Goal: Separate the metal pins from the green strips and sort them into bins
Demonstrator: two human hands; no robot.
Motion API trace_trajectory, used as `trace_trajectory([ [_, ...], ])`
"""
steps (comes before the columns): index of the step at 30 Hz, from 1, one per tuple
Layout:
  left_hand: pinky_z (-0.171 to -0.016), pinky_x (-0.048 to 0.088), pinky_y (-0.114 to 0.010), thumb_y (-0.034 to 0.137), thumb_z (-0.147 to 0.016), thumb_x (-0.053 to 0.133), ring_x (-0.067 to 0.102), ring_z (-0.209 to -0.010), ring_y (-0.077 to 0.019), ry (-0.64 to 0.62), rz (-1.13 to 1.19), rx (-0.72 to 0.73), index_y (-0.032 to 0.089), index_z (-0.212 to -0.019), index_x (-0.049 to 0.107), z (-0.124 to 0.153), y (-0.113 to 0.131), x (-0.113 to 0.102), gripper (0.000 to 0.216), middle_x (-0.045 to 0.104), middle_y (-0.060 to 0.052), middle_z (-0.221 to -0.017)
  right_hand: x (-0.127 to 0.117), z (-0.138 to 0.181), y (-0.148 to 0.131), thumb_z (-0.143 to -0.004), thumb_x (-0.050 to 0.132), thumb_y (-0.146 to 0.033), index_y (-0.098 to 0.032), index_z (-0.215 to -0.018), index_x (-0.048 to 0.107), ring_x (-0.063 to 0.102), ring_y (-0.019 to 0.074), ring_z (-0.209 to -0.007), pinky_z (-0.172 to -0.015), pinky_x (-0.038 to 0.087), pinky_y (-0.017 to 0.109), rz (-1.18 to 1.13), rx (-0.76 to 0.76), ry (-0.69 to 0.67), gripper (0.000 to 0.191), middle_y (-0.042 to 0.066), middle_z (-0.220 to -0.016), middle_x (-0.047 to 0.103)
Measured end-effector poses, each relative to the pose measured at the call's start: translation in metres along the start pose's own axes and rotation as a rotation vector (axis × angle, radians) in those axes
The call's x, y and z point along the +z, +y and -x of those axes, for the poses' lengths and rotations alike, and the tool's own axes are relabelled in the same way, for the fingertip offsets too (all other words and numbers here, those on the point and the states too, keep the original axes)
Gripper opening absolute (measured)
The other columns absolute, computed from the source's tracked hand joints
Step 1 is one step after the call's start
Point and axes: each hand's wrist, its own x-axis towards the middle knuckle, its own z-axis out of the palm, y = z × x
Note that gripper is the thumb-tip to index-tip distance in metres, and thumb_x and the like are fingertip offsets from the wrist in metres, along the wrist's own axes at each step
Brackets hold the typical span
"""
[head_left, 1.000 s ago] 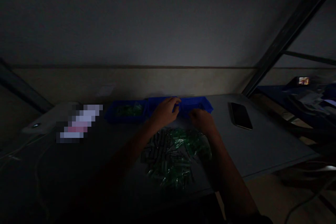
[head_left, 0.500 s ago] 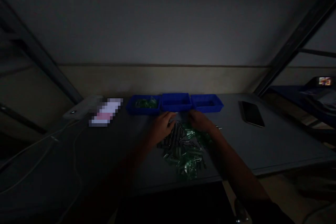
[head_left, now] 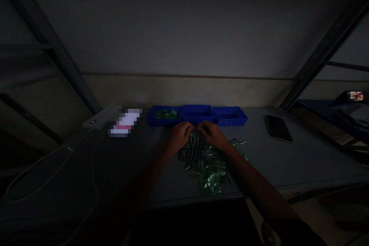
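Observation:
Just in front of the blue bins, my left hand (head_left: 180, 135) and my right hand (head_left: 213, 134) have come close together, fingers curled inward in a pinch. What the fingertips hold is too small and dark to make out. Under and between them lies a heap of dark and metallic rod-like pieces (head_left: 195, 149). Nearer to me the heap runs into crinkled green plastic packets (head_left: 211, 182), some with pieces inside. A few thin shiny rods (head_left: 238, 141) stick out to the right of my right hand.
Three blue bins stand in a row: the left bin (head_left: 150, 120) holds green packets, then the middle bin (head_left: 198, 118) and the right bin (head_left: 230, 122). A dark phone (head_left: 278, 128) lies right. At left are a lit, pixelated screen (head_left: 127, 121), a white box (head_left: 99, 119) and cables (head_left: 93, 169).
My right hand has moved left towards my left hand, and their fingertips now nearly meet. The thin rods at right show more plainly. The whole view has shifted slightly.

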Motion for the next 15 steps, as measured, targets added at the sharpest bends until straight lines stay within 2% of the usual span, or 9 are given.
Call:
trace_trajectory([
  [6, -0.069, 0.043, -0.025, 0.026, -0.085, 0.046, 0.059, -0.073, -0.0148, 0.069, 0.070, 0.013, 0.017, -0.082, 0.057, 0.000, 0.004, 0.001, 0.014, 0.063, -0.003, -0.075, -0.001, 0.000, -0.004, -0.089, 0.038, -0.029, -0.017, -0.068, 0.052, 0.050, 0.0129, -0.060, -0.059, 0.035, 0.024, 0.169, 0.000, 0.068, 0.028, 0.002, -0.064, 0.056],
  [11, -0.065, 0.042, -0.024, 0.024, -0.087, 0.042, 0.058, -0.068, -0.0142, 0.052, 0.040, 0.001, 0.017, -0.077, 0.056, -0.001, 0.004, 0.001, 0.019, 0.061, -0.002, -0.070, -0.003, 0.002, -0.009, -0.088, 0.041, -0.031, -0.017, -0.078, 0.055, 0.051, 0.0113, -0.062, -0.059, 0.034, 0.022, 0.089, -0.054, 0.024, 0.022, 0.000, -0.068, 0.056],
  [15, -0.063, 0.041, -0.024, 0.025, -0.089, 0.038, 0.057, -0.065, -0.0135, 0.014, 0.039, -0.008, 0.017, -0.072, 0.055, -0.001, 0.008, 0.002, 0.025, 0.060, -0.001, -0.067, -0.006, 0.001, -0.011, -0.084, 0.044, -0.028, -0.016, -0.066, 0.054, 0.047, 0.0099, -0.057, -0.056, 0.031, 0.022, 0.114, -0.073, 0.021, 0.024, -0.002, -0.060, 0.051],
])
